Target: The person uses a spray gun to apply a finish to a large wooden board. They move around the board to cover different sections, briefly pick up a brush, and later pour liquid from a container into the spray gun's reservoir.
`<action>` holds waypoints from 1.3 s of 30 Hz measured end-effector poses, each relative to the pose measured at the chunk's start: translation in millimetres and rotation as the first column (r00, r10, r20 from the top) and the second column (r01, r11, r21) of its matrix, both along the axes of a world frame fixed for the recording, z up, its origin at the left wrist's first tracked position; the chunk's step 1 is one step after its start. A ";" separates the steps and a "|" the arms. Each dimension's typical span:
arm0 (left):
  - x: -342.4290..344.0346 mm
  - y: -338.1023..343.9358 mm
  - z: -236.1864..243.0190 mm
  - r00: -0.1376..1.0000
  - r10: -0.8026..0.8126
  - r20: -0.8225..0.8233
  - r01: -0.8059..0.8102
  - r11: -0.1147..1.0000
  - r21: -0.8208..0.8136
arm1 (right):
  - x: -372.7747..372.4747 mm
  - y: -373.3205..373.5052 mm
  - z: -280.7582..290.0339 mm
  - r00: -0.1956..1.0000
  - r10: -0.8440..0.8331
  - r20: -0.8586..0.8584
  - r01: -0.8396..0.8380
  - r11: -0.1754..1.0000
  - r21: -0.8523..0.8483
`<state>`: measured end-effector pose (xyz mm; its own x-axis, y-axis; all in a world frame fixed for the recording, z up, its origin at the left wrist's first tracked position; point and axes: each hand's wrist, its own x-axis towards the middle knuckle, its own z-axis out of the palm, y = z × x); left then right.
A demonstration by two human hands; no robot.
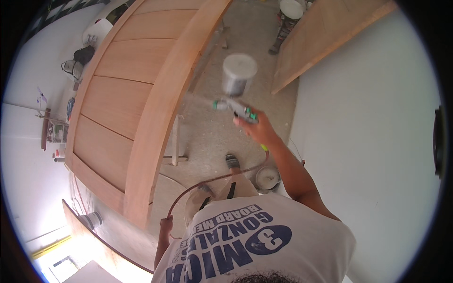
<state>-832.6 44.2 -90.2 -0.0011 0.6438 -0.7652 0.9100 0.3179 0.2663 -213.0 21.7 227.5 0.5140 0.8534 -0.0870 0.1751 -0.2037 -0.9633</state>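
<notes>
My right hand (264, 129) is closed round the grip of a spray gun (232, 104), grey with green fittings. A whitish cup (239, 70), blurred by motion, sits on top of the gun. The nozzle faces left, toward the long edge of a large wooden panelled door (163, 96), with a gap between. Faint mist shows in front of the nozzle. Low at the left, my left hand (166, 223) is closed on a reddish-brown hose (203, 182). The hose curves past my legs toward the gun's grip, where a yellow-green connector (264, 147) shows.
A wooden stand (176, 141) is under the door's edge. Another wooden panel (325, 40) leans at the upper right, by a white wall (368, 141). Near my feet is a round bucket (268, 178). A dark-edged board (96, 238) and a can (92, 220) are at the lower left.
</notes>
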 end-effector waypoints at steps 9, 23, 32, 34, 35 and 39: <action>-50.7 10.7 1.7 0.996 0.088 0.032 -0.086 0.995 -0.058 | -42.2 22.0 4.3 0.960 -0.247 0.131 0.229 0.964 0.136; -260.6 40.2 -49.5 0.974 -0.226 0.030 0.227 0.973 -0.035 | -307.1 -117.4 -27.0 0.981 0.089 -0.170 -0.134 0.953 -0.272; -307.6 47.6 -37.0 0.985 -0.154 0.078 0.158 0.986 -0.050 | -333.7 -50.3 -60.9 0.909 -0.416 -0.011 0.414 0.901 0.127; -308.4 49.8 -29.6 0.991 -0.116 0.067 0.120 0.991 -0.060 | -340.9 -59.4 -60.5 0.898 -0.436 -0.052 0.439 0.892 0.102; -312.6 47.9 -25.6 0.995 -0.086 0.057 0.090 0.994 -0.069 | -345.8 -63.4 -62.7 0.896 -0.437 -0.075 0.443 0.893 0.084; -334.9 51.3 -29.0 0.982 -0.188 0.016 0.189 0.976 -0.109 | -372.7 -111.4 -80.3 0.962 -0.268 0.048 0.267 0.963 0.027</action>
<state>-1167.4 95.4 -119.2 0.1167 0.5440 -0.8310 0.9550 0.1683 0.2443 -585.7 -89.7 147.2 0.7273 0.6852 -0.0395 0.1653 -0.2307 -0.9589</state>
